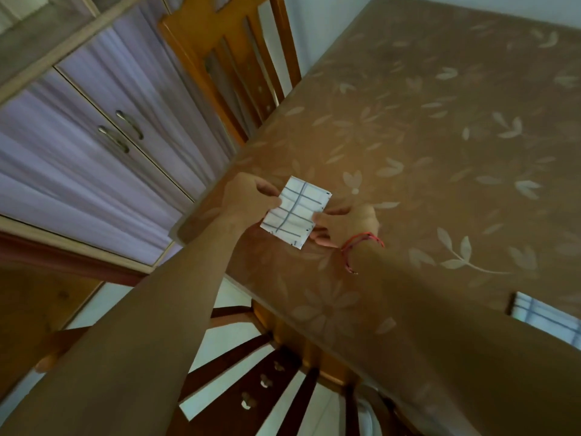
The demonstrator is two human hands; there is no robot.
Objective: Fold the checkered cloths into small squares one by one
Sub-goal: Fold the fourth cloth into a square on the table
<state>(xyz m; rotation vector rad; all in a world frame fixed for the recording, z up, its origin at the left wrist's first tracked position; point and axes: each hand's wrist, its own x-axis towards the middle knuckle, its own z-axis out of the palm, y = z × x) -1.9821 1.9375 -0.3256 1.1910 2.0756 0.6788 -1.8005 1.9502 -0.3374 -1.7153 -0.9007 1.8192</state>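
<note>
Btwn L hand point(248, 199), R hand point(347, 228): cloth point(295, 212)

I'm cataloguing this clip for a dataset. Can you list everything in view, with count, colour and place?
folded checkered cloth: one, white with blue-grey lines, over the table's corner
second checkered cloth: one, white with blue lines, on the table at the right edge, cut off
table: one, brown leaf-patterned cover, right side
wooden chairs: two; orange-brown at top, darker at bottom
cabinet: one, lilac doors, left
handles: two, metal, on the cabinet doors
bracelet: one, red, right wrist
left hand: pinches the folded cloth's left edge
right hand: pinches its right edge
</note>
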